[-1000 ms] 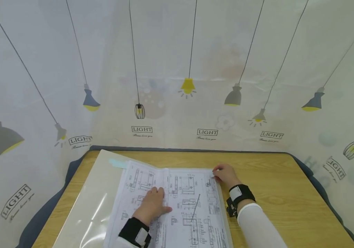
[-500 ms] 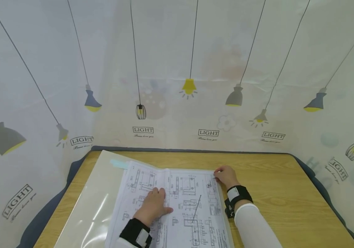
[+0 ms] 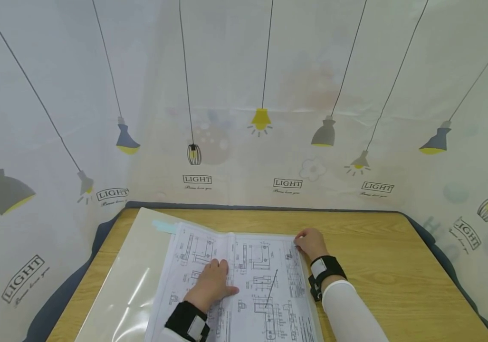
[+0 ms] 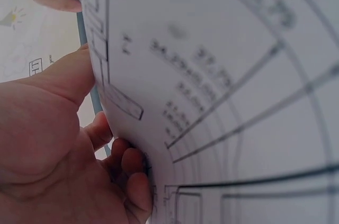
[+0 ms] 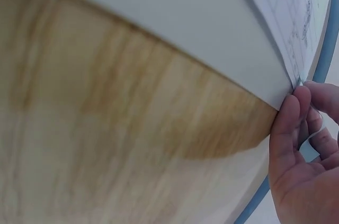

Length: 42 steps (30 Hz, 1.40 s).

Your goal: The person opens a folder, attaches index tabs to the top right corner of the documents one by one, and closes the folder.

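A booklet of technical drawings lies spread on the table, with its left page and right page both showing dimensioned part outlines. My left hand rests on the pages near the fold, thumb out to the right. In the left wrist view, that hand's fingertips press against the printed paper. At the upper right corner of the right page, my right hand pinches the edge between thumb and fingers. The right wrist view shows the page corner between those fingers, and a small pale-blue translucent piece beside them.
Beneath the pages, a glossy off-white cover extends to the left, with a light-blue strip near its top. The wooden table has a dark-edged border. Behind it hangs a cloth printed with lamps.
My right wrist has shifted slightly left and turned a little, its fingers staying at the page corner. The left hand holds its place on the pages.
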Motion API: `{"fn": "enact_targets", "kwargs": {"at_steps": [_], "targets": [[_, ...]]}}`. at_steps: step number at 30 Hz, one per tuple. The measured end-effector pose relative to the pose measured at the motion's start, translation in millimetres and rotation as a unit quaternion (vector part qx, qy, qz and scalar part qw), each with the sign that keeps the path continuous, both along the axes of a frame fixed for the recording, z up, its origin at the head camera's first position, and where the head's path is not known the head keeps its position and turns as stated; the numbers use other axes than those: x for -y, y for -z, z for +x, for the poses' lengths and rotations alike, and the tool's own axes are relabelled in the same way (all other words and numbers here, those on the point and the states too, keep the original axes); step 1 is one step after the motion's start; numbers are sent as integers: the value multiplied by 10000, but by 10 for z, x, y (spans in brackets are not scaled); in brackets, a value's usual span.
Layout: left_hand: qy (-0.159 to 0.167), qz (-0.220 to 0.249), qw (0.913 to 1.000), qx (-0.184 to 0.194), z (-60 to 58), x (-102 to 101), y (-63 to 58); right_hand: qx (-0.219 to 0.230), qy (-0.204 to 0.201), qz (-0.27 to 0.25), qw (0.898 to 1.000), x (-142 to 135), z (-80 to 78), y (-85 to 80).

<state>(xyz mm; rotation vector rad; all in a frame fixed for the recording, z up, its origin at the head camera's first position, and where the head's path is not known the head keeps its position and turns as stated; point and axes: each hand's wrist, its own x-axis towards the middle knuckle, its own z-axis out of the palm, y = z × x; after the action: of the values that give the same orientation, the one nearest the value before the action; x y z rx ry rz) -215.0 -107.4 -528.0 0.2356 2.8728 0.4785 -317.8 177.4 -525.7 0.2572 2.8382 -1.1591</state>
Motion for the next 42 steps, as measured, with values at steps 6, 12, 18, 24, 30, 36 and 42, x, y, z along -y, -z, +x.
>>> {"fn": "enact_targets", "kwargs": {"at_steps": [6, 12, 18, 24, 30, 36, 42], "targets": [[-30, 56, 10000, 44, 0, -1, 2, -226, -81, 571, 9981, 30, -5, 12], [-75, 74, 9998, 141, -5, -3, 7, -265, -107, 882, 9957, 70, -14, 47], [-26, 49, 9999, 90, -15, -1, 23, -298, -191, 1222, 9919, 81, -23, 58], [-21, 41, 10000, 82, -19, 1, 26, -365, -256, 1497, 9877, 90, -18, 28], [-135, -18, 9999, 93, -30, 8, 33, -655, -16, 2064, 9763, 125, 2, 3], [-112, 17, 9999, 48, -41, 13, 64, -1042, -167, 2677, 9577, 123, 39, 18], [-135, 52, 9998, 113, -55, 14, 87, -724, -563, 2504, 9638, 56, 79, 10]]}}
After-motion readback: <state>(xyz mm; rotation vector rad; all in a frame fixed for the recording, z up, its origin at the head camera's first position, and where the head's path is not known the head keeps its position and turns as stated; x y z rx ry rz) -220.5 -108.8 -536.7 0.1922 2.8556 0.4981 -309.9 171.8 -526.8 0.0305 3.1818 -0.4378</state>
